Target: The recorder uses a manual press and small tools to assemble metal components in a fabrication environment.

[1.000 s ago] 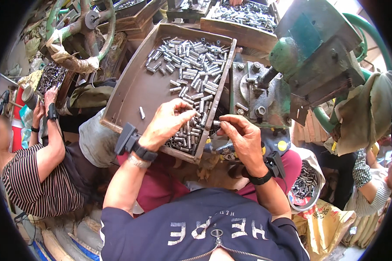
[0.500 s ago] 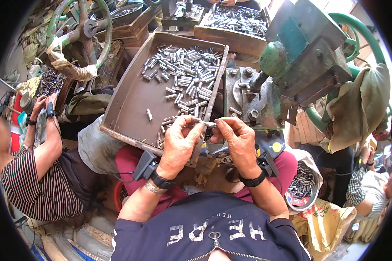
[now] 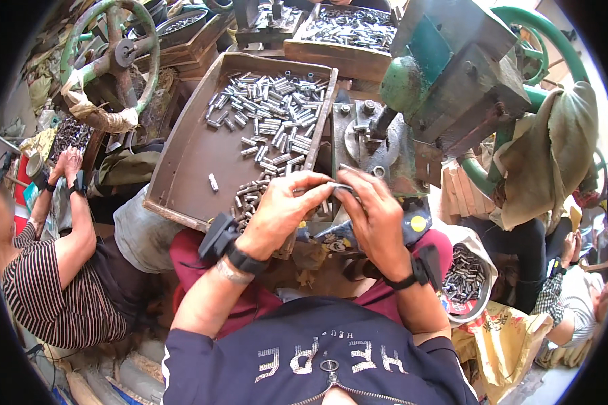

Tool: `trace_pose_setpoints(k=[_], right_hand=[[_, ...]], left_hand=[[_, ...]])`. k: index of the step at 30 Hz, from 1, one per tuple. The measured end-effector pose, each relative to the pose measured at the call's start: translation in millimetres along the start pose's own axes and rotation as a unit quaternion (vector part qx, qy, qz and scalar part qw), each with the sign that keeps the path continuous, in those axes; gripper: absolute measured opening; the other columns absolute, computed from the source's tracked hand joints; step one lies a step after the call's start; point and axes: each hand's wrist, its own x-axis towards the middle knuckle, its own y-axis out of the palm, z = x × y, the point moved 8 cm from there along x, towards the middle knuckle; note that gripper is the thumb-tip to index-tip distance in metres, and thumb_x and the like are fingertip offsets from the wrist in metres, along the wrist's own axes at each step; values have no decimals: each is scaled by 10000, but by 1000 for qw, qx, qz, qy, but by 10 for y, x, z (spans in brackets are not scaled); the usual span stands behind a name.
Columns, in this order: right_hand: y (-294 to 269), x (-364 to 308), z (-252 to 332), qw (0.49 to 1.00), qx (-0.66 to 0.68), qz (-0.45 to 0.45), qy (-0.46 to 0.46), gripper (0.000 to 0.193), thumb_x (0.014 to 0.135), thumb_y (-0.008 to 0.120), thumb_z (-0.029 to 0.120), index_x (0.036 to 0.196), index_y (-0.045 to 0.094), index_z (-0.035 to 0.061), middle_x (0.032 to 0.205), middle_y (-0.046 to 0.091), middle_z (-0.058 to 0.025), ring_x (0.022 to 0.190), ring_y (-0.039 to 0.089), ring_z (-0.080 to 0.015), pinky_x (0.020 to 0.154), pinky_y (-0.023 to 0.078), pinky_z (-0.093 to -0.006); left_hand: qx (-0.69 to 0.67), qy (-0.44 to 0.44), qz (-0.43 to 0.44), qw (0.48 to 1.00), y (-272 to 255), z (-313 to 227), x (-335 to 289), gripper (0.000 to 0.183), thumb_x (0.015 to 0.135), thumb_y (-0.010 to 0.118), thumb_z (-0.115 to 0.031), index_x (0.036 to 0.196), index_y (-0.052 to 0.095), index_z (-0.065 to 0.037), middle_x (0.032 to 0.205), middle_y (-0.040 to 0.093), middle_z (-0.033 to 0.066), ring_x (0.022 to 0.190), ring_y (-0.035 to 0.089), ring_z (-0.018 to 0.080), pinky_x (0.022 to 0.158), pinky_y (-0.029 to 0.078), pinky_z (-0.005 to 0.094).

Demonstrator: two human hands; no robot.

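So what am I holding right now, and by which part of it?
A small metal cylinder, pinched near its left end by the fingertips of the left hand; blur hides whether the right hand also grips it.

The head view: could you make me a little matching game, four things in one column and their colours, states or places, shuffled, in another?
Things:
1. wooden tray
2. left hand
3. sack
4. hanging cloth

Descriptions:
A. yellow, low on the right of the picture
B. draped on the green machine
C. brown, with loose metal pieces inside
D. thumb and fingers brought together, close to the right hand

Pairs: 1-C; 2-D; 3-A; 4-B
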Motion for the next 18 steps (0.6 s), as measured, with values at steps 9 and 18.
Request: trace_pose_setpoints(k=[9, 18], right_hand=[[-2965, 732, 48, 804, -477, -355, 25, 629, 900, 719, 305, 1333, 511, -101, 1241, 627, -203, 1150, 616, -292, 978, 477, -354], [-3239, 1160, -305, 915, -353, -151, 127, 505, 920, 670, 282, 1265, 563, -71, 1130, 665, -176, 1002, 631, -231, 906, 487, -345]], left_hand=[[-12, 6, -83, 996, 194, 418, 1337, 204, 910, 718, -212, 946, 715, -11, 728, 609, -32, 612, 495, 58, 550, 402, 246], [32, 16, -125, 991, 279, 420, 1504, 213, 878, 758, -228, 943, 729, -27, 758, 652, -7, 619, 519, 75, 553, 426, 260]])
